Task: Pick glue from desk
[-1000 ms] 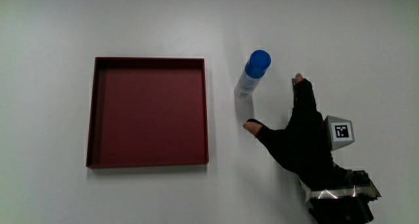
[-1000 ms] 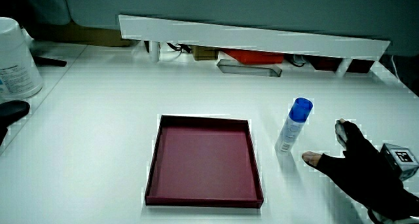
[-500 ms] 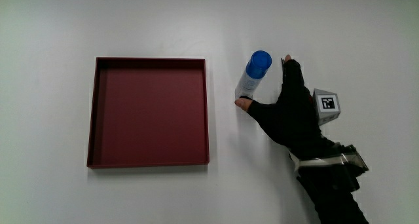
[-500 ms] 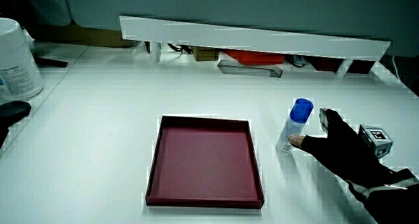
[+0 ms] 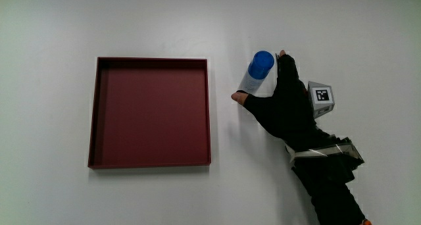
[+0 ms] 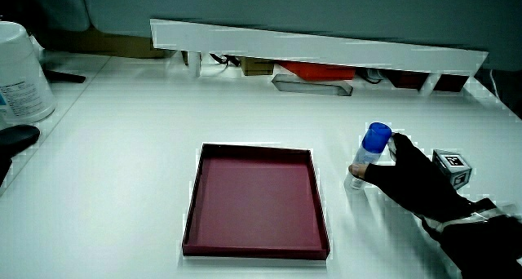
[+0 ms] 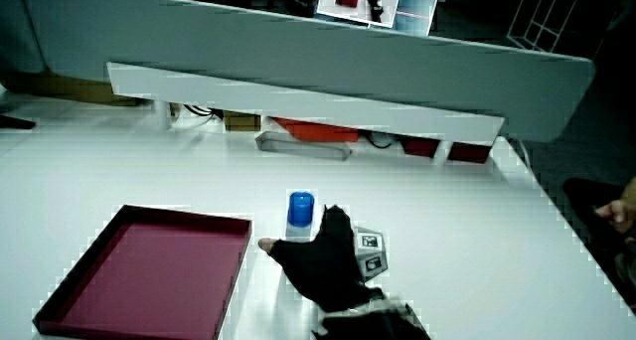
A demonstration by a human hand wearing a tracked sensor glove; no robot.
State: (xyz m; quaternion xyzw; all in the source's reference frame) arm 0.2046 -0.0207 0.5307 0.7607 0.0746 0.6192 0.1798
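Observation:
The glue (image 5: 255,74) is a white stick with a blue cap, standing upright on the white table beside the dark red tray (image 5: 208,113). The gloved hand (image 5: 283,110) has reached it: the thumb presses the stick's base on the tray's side and the fingers lie against the side away from the tray, up by the cap. Both side views show the glue (image 6: 369,152) (image 7: 299,216) upright on the table inside the hand (image 6: 412,181) (image 7: 323,255). The patterned cube (image 5: 320,99) rides on the hand's back.
The shallow tray (image 6: 253,150) has nothing in it. A large white container (image 6: 20,71) and a dark object (image 6: 16,136) sit at the table's edge, well away from the tray. A low white partition (image 6: 310,46) with a grey holder (image 6: 311,86) under it bounds the table.
The hand slid across the table toward the glue and closed its thumb and fingers around the stick. The glue and the tray have stayed where they were.

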